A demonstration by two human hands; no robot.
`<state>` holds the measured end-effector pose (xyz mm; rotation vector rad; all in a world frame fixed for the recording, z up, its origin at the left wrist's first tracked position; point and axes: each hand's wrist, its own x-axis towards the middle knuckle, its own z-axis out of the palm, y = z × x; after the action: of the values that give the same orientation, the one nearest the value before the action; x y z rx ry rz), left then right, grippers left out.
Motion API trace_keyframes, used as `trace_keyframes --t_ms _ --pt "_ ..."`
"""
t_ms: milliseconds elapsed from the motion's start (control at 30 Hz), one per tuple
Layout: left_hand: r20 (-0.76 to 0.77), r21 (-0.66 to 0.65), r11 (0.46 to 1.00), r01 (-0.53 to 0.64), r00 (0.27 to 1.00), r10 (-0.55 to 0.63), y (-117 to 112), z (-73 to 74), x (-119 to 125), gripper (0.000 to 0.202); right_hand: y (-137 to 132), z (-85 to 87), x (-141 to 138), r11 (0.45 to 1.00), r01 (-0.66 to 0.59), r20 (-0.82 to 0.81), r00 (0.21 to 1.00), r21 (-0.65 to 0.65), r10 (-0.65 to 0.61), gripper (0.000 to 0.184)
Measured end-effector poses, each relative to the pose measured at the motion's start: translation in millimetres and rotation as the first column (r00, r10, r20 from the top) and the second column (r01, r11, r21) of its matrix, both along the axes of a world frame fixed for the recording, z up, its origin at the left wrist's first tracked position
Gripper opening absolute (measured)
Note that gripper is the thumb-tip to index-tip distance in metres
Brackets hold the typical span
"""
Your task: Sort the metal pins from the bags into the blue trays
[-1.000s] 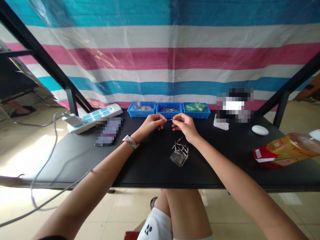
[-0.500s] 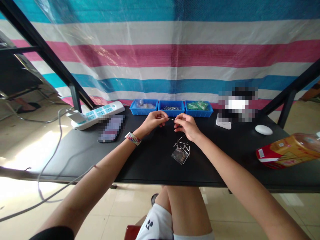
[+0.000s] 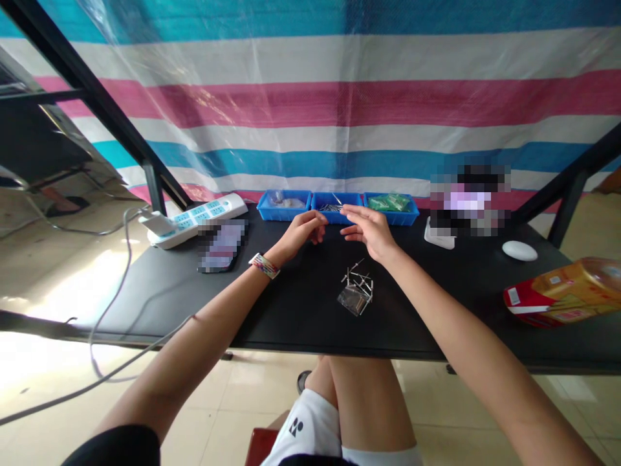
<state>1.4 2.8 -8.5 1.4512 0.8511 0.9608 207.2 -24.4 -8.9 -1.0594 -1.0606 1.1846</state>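
My left hand (image 3: 301,235) is in front of the middle blue bin (image 3: 317,221), fingers curled in; whatever they may hold is hidden. To its right, my right hand (image 3: 371,231) is open, its fingers stretched out toward that bin. A thin metal pin, seemingly a blind rivet (image 3: 337,199), slants over the bin just beyond the right fingertips; whether it touches them I cannot tell. Similar metal pins (image 3: 330,208) lie inside the bin. Nearer to me, a loose pile of rivets (image 3: 361,279) lies beside and partly on a small clear plastic bag (image 3: 353,299).
The left blue bin (image 3: 264,211) holds clear bags, the right blue bin (image 3: 412,216) green packets. A power strip (image 3: 198,219) and a phone (image 3: 224,246) are at left. A white case (image 3: 439,234), a white oval object (image 3: 519,250) and a lying bottle (image 3: 565,291) are at right.
Half a second ago both hands pinched a thin rivet between them. Now my right fingers have opened and straightened, and a rivet shows over the middle bin. The view has shifted slightly.
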Motion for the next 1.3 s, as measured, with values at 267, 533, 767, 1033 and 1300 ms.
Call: trace_keyframes --t_ms 267,533,767,1033,1300 --pt "-0.052 0.01 1.0 0.002 0.999 -0.001 -1 0.4 1 0.016 -13 14.5 32 0.891 -0.45 0.76 0.56 -0.055 0.33 0.018" --pt "-0.062 0.012 1.0 0.007 0.998 -0.006 -1 0.8 1 0.018 -23 26.6 36 0.793 -0.54 0.852 0.24 -0.281 0.465 0.017" --pt "-0.079 0.01 1.0 0.022 0.997 -0.021 2 -1.8 1 0.018 -23 27.0 42 0.86 -0.491 0.854 0.381 -0.138 0.355 0.009" --pt "-0.126 -0.049 0.984 0.17 0.976 -0.175 -2 2.4 1 0.03 -19 10.7 18 0.936 -0.339 0.373 0.884 0.094 0.283 0.018" --pt "-0.114 -0.078 0.985 0.153 0.98 -0.162 -1 1.6 0 0.03 -9 -6.3 9 0.971 -0.188 0.253 0.956 0.145 0.147 0.034"
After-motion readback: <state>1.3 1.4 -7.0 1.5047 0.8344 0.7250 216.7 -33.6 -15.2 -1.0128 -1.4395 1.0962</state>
